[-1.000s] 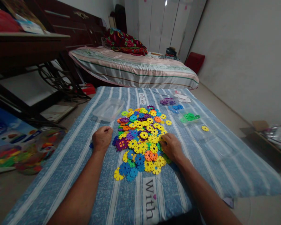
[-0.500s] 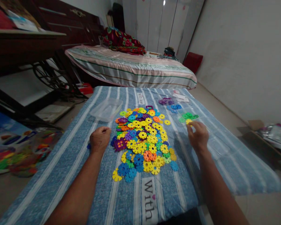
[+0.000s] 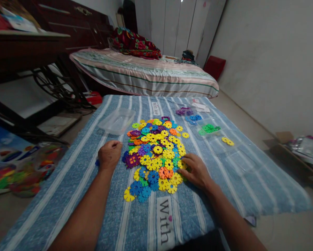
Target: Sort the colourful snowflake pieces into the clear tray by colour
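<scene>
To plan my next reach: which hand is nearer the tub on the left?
Left. The left hand is just this side of the tub, not touching it; the right hand is farther away, at the right edge of the pile.

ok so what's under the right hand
Part of a yellow notched disc shows between thumb and fingers of the right hand; anything beneath the palm is covered and cannot be seen.

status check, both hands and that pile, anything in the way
Right hand spread at right edge of piled multicoloured flower-shaped plastic discs. Left hand curled left of them, contents hidden. No visible obstruction at right hand.
</scene>
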A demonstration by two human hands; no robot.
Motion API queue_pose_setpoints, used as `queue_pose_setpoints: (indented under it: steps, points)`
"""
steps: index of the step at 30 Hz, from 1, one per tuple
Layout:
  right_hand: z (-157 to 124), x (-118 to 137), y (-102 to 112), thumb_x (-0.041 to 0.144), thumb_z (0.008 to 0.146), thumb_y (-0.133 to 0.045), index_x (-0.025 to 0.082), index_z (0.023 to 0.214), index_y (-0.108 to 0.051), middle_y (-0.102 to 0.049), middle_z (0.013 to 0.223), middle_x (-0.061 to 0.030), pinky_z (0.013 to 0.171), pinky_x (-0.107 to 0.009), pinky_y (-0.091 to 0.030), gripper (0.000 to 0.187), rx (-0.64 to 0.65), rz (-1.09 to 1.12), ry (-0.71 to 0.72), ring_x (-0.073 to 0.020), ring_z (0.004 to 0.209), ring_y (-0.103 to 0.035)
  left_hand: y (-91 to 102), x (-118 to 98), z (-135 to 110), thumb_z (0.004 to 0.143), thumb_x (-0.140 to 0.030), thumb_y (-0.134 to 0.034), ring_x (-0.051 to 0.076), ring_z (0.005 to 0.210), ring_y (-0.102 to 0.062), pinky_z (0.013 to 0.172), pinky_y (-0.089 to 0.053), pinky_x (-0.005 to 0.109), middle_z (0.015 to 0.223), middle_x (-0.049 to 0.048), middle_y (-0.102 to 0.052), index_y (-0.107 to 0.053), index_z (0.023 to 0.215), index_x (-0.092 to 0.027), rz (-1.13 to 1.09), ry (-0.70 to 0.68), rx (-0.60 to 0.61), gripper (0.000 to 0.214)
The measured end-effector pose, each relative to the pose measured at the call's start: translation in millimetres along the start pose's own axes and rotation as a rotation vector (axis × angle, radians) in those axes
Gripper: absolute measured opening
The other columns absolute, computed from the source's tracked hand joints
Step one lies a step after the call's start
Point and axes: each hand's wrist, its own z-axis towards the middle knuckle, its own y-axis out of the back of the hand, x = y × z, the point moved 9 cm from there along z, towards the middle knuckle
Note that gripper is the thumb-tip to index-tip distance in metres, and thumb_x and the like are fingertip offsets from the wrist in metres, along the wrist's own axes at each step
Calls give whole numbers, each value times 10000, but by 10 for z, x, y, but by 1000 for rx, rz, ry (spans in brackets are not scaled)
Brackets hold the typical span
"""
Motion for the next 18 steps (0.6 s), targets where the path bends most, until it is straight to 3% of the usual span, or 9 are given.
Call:
queue_pose_setpoints:
  steps: [12, 18]
  points:
    - [8, 0, -43, 393, 964, -572, 201, 1039, -720, -715, 1064, -125, 902, -410, -531, 254, 31, -44, 19, -258, 1009, -645, 3, 9, 0, 725, -391, -546, 225, 822, -675, 800, -513, 305, 797, 28, -728, -660, 738, -234, -13, -3, -16, 194]
    - [15, 28, 26, 342, 1021, -472, 210, 1011, -729, -728, 1033, -109, 897, -382, -536, 289, -54, -28, 4, -232, 985, -662, 10, -5, 3, 721, -401, -531, 232, 829, -676, 824, -509, 319, 805, 37, -727, -645, 725, -236, -17, -15, -19, 201]
